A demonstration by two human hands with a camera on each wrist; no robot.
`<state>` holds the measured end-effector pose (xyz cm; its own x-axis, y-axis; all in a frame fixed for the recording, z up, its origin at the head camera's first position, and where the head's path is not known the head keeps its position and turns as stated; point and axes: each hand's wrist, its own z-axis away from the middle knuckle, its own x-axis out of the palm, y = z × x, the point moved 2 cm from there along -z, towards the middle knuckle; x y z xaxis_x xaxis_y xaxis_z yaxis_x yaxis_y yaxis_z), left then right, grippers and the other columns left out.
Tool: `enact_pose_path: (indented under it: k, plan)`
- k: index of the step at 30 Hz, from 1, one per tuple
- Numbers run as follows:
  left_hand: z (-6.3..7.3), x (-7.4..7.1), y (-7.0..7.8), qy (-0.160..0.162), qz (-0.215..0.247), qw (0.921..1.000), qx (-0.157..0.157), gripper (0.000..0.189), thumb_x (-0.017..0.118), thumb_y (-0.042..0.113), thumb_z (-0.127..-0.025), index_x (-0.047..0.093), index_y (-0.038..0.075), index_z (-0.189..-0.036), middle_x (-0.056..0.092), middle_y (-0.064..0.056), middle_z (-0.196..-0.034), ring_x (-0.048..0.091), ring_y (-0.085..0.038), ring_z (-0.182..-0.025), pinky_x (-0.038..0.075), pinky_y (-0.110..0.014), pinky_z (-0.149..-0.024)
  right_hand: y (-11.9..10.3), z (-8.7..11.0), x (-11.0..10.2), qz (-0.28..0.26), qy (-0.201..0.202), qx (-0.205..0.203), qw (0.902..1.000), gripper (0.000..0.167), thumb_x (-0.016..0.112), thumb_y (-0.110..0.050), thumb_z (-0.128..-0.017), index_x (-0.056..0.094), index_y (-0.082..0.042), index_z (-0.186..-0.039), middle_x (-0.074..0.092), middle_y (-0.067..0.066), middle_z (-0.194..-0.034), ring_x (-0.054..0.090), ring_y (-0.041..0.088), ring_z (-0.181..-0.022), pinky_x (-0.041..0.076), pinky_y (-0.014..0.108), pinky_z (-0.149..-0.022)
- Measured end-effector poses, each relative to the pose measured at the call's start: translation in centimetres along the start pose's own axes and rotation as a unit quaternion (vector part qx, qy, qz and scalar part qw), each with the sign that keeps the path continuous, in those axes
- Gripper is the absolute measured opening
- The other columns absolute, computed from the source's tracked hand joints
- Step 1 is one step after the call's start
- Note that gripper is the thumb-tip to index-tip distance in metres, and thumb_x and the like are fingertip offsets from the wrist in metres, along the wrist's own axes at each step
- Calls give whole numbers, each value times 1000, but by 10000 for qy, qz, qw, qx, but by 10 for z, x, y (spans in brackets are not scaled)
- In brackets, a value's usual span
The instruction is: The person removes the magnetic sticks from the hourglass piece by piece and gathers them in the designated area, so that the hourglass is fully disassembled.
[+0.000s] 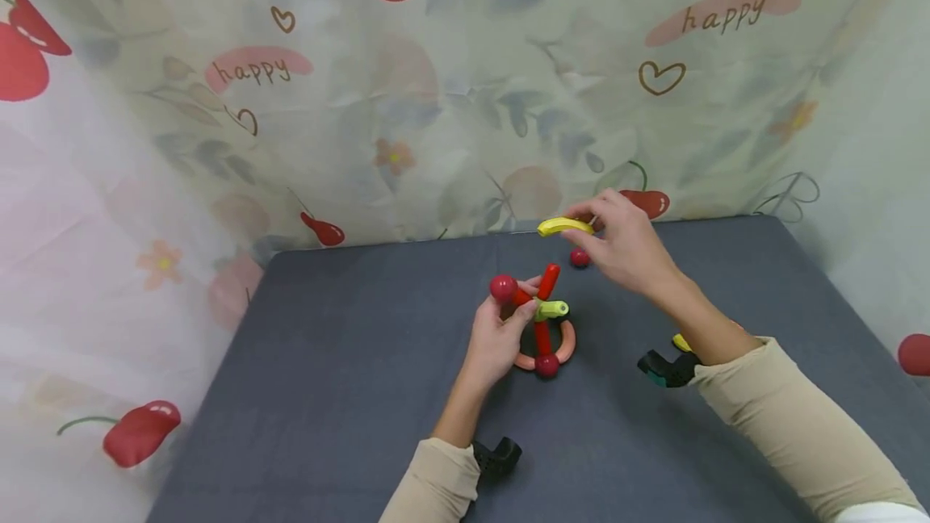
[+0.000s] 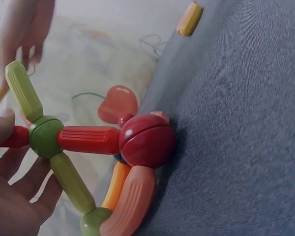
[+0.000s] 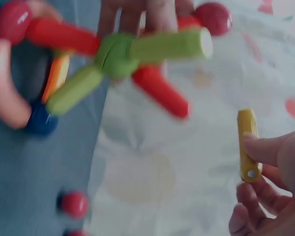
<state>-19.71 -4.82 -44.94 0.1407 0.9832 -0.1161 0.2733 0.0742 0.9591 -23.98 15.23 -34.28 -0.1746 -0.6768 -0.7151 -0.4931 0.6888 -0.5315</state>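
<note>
My left hand (image 1: 497,341) pinches the upper part of a magnetic ball-and-stick model (image 1: 543,339) at the table's far middle. A green ball (image 3: 119,55) forms its hub, joined to red sticks (image 2: 90,139) and light green sticks (image 3: 169,46). Below, curved peach sticks (image 1: 567,339) form a ring with a red ball (image 1: 546,366), a blue ball (image 3: 41,119) and an orange stick (image 3: 56,77). Another red ball (image 1: 504,288) tops a stick beside my left fingers. Up and to the right, my right hand (image 1: 625,244) holds a curved yellow stick (image 1: 563,226) between thumb and fingers, apart from the model.
A loose red ball (image 1: 580,257) lies on the grey table (image 1: 349,370) behind the model. Partly behind my right forearm is a yellow piece (image 1: 680,343). Black wrist cameras (image 1: 497,458) stick out by both sleeves. Printed fabric (image 1: 450,119) hangs along the table's back edge.
</note>
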Motion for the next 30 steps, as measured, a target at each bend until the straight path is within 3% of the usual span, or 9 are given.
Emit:
enact_pose_path:
  k: [5, 10, 15, 21, 25, 30]
  plan:
    - [-2, 1, 1, -194, -343, 9992, 40, 40, 63, 25, -102, 59, 24, -141, 65, 5, -141, 65, -19, -126, 53, -42, -106, 46, 32, -25, 336, -361, 737, 9961, 24, 76, -18, -93, 73, -8, -114, 64, 12, -106, 59, 26, -88, 47, 37, -74]
    - [-1, -1, 0, -373, -388, 9985, 42, 49, 61, 26, -102, 50, 30, -150, 63, 6, -144, 62, -17, -131, 51, -46, -109, 100, 76, -30, 741, -1105, 1496, 9798, 26, 74, -21, -94, 73, -3, -113, 64, 16, -104, 58, 27, -87, 46, 32, -69]
    - [1, -2, -2, -445, -245, 9986, -116, 49, 62, 20, -102, 52, 31, -148, 62, 5, -145, 63, -21, -128, 53, -48, -106, 132, 113, -30, 996, -1541, 1655, 9690, 27, 74, -21, -94, 73, 1, -110, 65, 16, -97, 59, 24, -82, 45, 31, -67]
    - [0, -5, -6, -368, -271, 9989, -94, 40, 65, 19, -101, 57, 26, -139, 63, 7, -143, 64, -21, -124, 54, -44, -104, 141, 126, -27, 1020, -1581, 1618, 9687, 27, 73, -20, -94, 73, 3, -109, 67, 15, -93, 57, 21, -79, 43, 31, -65]
    - [-1, -7, -10, -331, -106, 9993, -104, 31, 69, 21, -98, 62, 18, -128, 66, 8, -140, 66, -19, -122, 55, -33, -103, 140, 127, -22, 1082, -1654, 1577, 9675, 27, 72, -19, -94, 72, 4, -108, 67, 16, -93, 59, 24, -80, 47, 37, -66]
    - [-2, -10, -15, -353, 163, 9992, 83, 31, 73, 20, -95, 68, 14, -125, 70, 0, -135, 68, -20, -120, 56, -31, -102, 111, 115, -18, 1169, -1376, 1328, 9746, 25, 72, -16, -94, 73, 3, -111, 68, 21, -104, 64, 33, -91, 52, 50, -78]
